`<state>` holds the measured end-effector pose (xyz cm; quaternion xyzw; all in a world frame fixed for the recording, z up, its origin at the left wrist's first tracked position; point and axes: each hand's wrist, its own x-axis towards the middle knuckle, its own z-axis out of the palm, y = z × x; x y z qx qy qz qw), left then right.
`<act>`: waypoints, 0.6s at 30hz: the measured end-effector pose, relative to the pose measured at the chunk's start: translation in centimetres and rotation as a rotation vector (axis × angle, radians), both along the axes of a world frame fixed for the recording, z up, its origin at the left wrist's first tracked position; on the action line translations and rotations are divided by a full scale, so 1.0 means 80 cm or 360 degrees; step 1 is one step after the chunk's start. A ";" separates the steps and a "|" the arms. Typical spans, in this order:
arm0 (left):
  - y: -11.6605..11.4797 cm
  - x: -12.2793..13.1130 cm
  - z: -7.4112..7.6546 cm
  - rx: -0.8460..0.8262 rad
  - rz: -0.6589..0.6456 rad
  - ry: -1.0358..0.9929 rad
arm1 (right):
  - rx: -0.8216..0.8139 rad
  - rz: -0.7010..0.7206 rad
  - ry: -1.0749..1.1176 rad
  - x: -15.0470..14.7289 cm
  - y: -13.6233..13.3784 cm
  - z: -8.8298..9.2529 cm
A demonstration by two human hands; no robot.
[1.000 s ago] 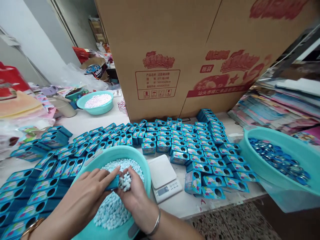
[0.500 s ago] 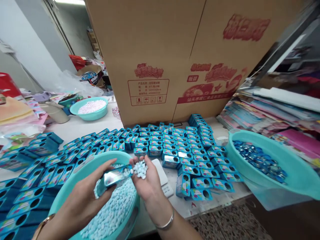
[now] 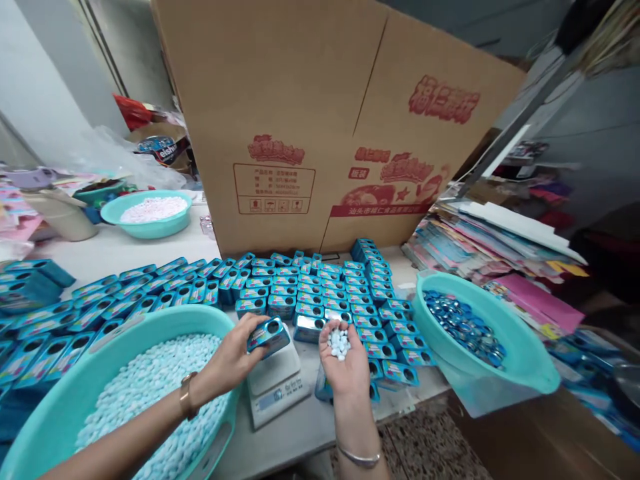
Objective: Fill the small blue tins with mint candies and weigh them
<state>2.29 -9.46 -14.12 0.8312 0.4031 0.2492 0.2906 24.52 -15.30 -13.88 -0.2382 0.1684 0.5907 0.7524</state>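
Observation:
My left hand point(image 3: 227, 360) grips a small blue tin point(image 3: 270, 337) with a round opening in its top. The tin is over the pan of a white digital scale point(image 3: 275, 373), its display lit; whether it rests on the pan I cannot tell. Palm up and cupped, my right hand point(image 3: 347, 383) holds a small heap of pale blue and white candies point(image 3: 339, 343) to the right of the scale. Below my left forearm, a turquoise basin point(image 3: 53, 413) holds many similar pale candies point(image 3: 145, 383).
Rows of blue tins point(image 3: 310, 293) cover the table behind and beside my hands. To the right, another turquoise basin point(image 3: 530, 363) contains shiny blue lids point(image 3: 463, 327). A large cardboard box point(image 3: 280, 87) stands behind; stacked printed sheets point(image 3: 460, 247) lie right. A bowl point(image 3: 150, 230) of pale pieces is back left.
My left hand has carried the tin from above the candy basin right to the scale. My right hand, still cupping candies, has moved away from the tin. The view has shifted right.

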 end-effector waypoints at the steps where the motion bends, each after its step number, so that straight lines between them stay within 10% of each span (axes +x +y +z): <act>1: 0.001 0.001 -0.008 0.0005 -0.0005 0.0042 | -0.0008 -0.0004 -0.0026 0.001 -0.001 -0.004; 8: 0.008 0.000 -0.035 0.0058 0.0012 0.0344 | 0.0005 0.0086 -0.0087 -0.007 0.004 -0.008; 18: -0.046 -0.133 0.036 -0.0031 0.0885 0.0040 | 0.0197 0.0225 -0.0079 -0.022 0.005 -0.011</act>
